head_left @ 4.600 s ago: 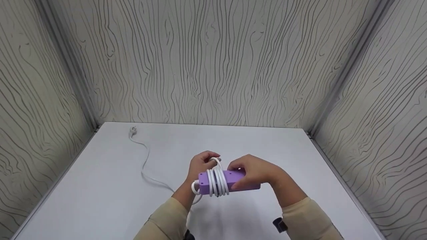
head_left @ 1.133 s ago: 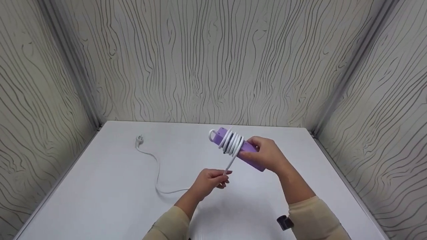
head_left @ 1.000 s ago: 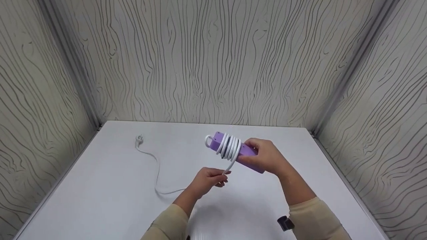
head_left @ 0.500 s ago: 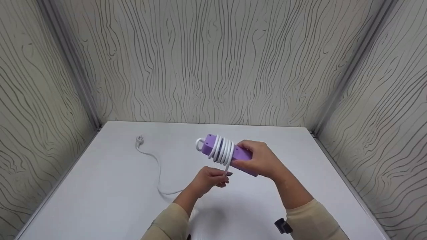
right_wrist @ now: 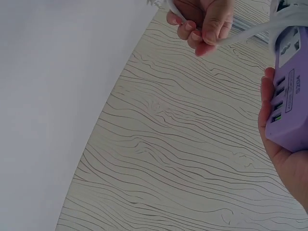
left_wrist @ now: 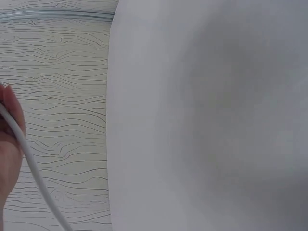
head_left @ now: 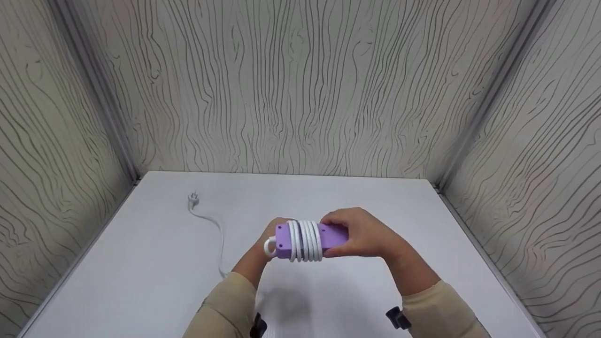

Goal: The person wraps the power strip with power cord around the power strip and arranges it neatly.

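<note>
My right hand (head_left: 364,234) grips one end of a purple power strip (head_left: 334,237), held level above the table. Several turns of white cord (head_left: 312,241) wrap its other half, with a small loop at the end. In the head view my left hand (head_left: 271,232) is partly hidden behind the strip. The right wrist view shows the left hand (right_wrist: 211,21) pinching the cord between thumb and fingers, a short span running from there to the wraps. USB ports and sockets on the strip face away from the head camera. The left wrist view catches the cord (left_wrist: 36,168) trailing from that hand.
The white plug (head_left: 193,199) lies on the white table (head_left: 155,253) at the back left. From it a length of cord runs forward and passes out of sight behind the left sleeve (head_left: 223,305). Wood-patterned panels (head_left: 300,94) stand at the back and both sides.
The power strip has turned from tilted to level and come lower. My left hand, still with the cord, has gone from below the strip to behind it.
</note>
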`<control>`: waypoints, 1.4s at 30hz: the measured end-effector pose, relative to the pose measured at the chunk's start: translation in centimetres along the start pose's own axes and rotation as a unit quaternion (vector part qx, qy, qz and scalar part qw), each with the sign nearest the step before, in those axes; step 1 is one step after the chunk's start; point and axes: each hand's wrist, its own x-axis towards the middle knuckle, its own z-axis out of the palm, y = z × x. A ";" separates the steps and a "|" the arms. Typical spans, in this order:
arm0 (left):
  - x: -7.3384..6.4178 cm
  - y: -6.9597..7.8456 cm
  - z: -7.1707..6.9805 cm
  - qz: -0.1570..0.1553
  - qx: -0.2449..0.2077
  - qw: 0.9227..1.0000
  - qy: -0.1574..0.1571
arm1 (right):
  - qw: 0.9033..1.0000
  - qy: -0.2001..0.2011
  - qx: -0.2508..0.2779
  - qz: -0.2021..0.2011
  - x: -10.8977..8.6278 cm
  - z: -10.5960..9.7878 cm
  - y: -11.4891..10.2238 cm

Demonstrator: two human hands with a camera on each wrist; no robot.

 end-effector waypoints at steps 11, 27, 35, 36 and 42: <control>0.2 1.3 0.0 -0.035 0.077 0.996 0.003 | 0.993 -0.101 -0.066 0.009 0.2 1.4 0.1; 0.5 0.8 -0.8 -0.049 0.113 0.992 0.035 | 0.985 -0.168 0.025 -0.021 -0.5 0.3 0.1; 0.5 0.9 -1.1 -0.043 0.128 0.988 0.071 | 0.973 -0.219 0.062 -0.025 -0.7 0.2 0.0; 0.5 1.1 -1.0 -0.043 0.126 0.988 0.075 | 0.972 -0.226 0.057 -0.023 -0.7 0.3 0.0; 0.4 2.4 -0.4 -0.031 0.088 0.990 0.102 | 0.974 -0.225 0.023 0.014 -0.6 1.4 0.2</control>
